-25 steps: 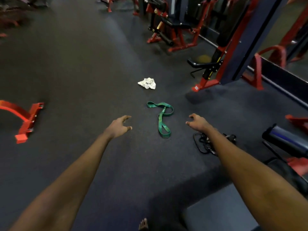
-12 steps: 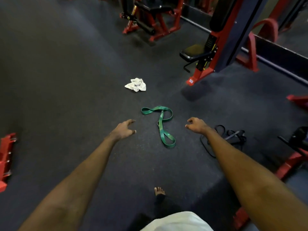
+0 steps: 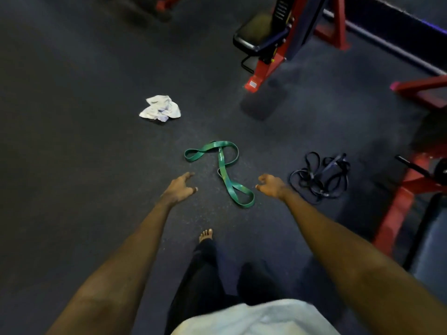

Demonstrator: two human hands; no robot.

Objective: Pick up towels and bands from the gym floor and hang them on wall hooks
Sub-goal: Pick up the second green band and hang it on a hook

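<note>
Stage: the pickup has not begun; judged from the floor, nothing has been gathered or hung.
Left hand (image 3: pixel 180 188): empty, held out over the floor (image 3: pixel 72 165), fingers loosely spread with the thumb apart, touching nothing.
Right hand (image 3: pixel 271 187): empty too, fingers loosely curled inward, gripping nothing.
Hands together: well apart from each other, one on each side of the near loop of the green band.
Green band (image 3: pixel 221 160): lies flat on the floor between the hands and just ahead of them, twisted into a loose figure; its near loop sits closer to the right hand, its far loop runs off ahead of the left hand.
Black bands (image 3: pixel 312 175): a tangled heap on the floor just outside the right hand, beyond the wrist; how many pieces it holds cannot be told.
Towel (image 3: pixel 160 108): white, crumpled, on the floor well ahead of the left hand and past the green band.
Wall hooks: not in view, so the hanging place is somewhere outside this frame.
Surroundings: a red machine frame (image 3: pixel 262 71) with a black seat (image 3: pixel 258 32) stands far ahead of the right hand; a bare foot (image 3: pixel 206 235) is planted behind the hands, between the forearms.
Done: nothing that shows.
Left: lifting the green band, the black bands and the towel, then carrying them to the hooks.
Likely next: the green band looks like the first thing to be taken, being nearest both hands.
</note>
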